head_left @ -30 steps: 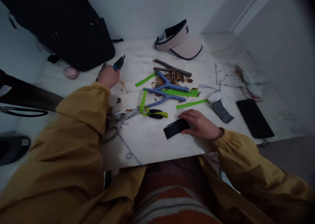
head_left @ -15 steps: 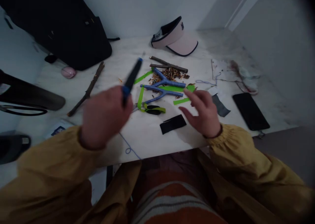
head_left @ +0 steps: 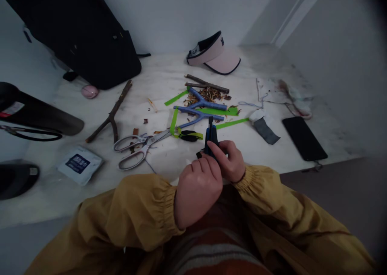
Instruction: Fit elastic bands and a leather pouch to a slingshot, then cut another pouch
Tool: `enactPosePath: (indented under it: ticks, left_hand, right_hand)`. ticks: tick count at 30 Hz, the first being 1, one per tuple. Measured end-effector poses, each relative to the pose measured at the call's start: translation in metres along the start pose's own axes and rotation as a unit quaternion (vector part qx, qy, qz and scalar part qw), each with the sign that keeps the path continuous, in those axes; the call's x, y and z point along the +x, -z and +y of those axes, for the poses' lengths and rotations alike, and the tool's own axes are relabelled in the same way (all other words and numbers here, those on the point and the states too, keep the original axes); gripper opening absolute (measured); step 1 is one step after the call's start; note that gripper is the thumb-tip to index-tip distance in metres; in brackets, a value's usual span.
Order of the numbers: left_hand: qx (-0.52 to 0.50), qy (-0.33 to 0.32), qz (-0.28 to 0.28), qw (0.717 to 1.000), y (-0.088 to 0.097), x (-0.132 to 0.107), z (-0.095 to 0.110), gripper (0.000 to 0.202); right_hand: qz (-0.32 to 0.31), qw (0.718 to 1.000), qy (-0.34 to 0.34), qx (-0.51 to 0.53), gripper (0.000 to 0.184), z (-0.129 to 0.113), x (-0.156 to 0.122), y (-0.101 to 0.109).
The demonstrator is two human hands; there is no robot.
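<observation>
My left hand [head_left: 198, 186] is closed low around a blue-and-black tool [head_left: 211, 134], whose narrow dark end points away from me. My right hand [head_left: 231, 162] pinches the same tool from the right. My fingers cover its lower part, so its kind is unclear. Just beyond it lie two forked sticks wrapped in blue, an upper one [head_left: 208, 104] and a lower one [head_left: 195, 114]. A green band with a dark oval pad [head_left: 188, 136] is by the lower fork. Scissors [head_left: 148, 144] with pale handles rest to the left.
Bark scraps [head_left: 208, 94] and bare sticks [head_left: 208, 83] lie behind the forks. A forked branch [head_left: 112, 115], a bottle [head_left: 45, 113] and a white packet [head_left: 80, 164] are at left. A phone [head_left: 304, 138] and grey cloth piece [head_left: 266, 130] lie right; a visor [head_left: 222, 56] sits behind.
My left hand has brought the tool down and right, towards my body. The right hand has moved in to meet it and closed on the tool. The scissors are now uncovered.
</observation>
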State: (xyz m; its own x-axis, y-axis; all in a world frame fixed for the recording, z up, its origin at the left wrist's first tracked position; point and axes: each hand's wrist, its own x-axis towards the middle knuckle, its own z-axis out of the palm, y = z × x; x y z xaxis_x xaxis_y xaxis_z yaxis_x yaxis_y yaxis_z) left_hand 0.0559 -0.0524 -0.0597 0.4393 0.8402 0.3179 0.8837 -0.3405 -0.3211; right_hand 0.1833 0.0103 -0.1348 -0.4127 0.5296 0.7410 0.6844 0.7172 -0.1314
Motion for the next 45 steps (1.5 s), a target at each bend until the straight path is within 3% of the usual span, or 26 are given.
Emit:
enactPosePath:
  ticks: [6, 8, 10, 14, 16, 19, 22, 27, 33, 38, 41, 45]
  left_hand:
    - [-0.021, 0.003, 0.022, 1.000, 0.008, 0.005, 0.006, 0.025]
    - [-0.087, -0.026, 0.035, 0.995, 0.007, 0.003, -0.002, 0.031]
    - [-0.149, -0.048, 0.005, 0.988, -0.001, 0.000, -0.020, 0.033]
    - [-0.164, -0.036, -0.119, 0.979, -0.050, -0.001, -0.065, 0.023]
    - [-0.165, -0.029, -0.134, 0.977, -0.080, 0.001, -0.081, 0.025]
    - [-0.179, -0.026, -0.138, 0.974, -0.112, 0.006, -0.088, 0.029]
    - [-0.190, -0.008, -0.131, 0.973, -0.122, 0.012, -0.087, 0.033]
    - [-0.219, -0.035, -0.143, 0.965, -0.125, 0.028, -0.096, 0.034]
    - [-0.241, -0.049, -0.154, 0.957, -0.129, 0.044, -0.108, 0.018]
    - [-0.274, -0.038, -0.158, 0.948, -0.118, 0.057, -0.132, 0.040]
    - [-0.293, -0.072, -0.177, 0.937, -0.110, 0.057, -0.138, 0.036]
    - [-0.253, -0.095, -0.193, 0.943, -0.114, 0.050, -0.128, 0.027]
  right_hand:
    - [0.007, 0.995, -0.098, -0.003, 0.038, -0.004, 0.006, -0.005]
    - [0.034, 0.991, -0.120, 0.043, 0.036, 0.004, 0.004, -0.002]
    - [0.073, 0.978, -0.171, 0.095, 0.036, 0.017, 0.001, 0.003]
    - [0.162, 0.911, -0.283, 0.254, 0.039, 0.043, -0.002, 0.012]
    - [0.185, 0.883, -0.295, 0.315, 0.038, 0.048, -0.002, 0.012]
    - [0.183, 0.866, -0.301, 0.355, 0.040, 0.044, -0.003, 0.007]
    - [0.151, 0.886, -0.268, 0.348, 0.044, 0.038, -0.010, -0.002]
    - [0.005, 0.913, -0.234, 0.334, 0.034, 0.043, -0.013, -0.018]
    - [-0.018, 0.904, -0.243, 0.351, 0.033, 0.044, -0.006, -0.032]
    - [-0.002, 0.901, -0.271, 0.339, 0.036, 0.045, -0.007, -0.033]
    - [-0.035, 0.927, -0.231, 0.294, 0.038, 0.055, -0.005, -0.038]
    - [-0.106, 0.955, -0.136, 0.240, 0.031, 0.075, 0.002, -0.053]
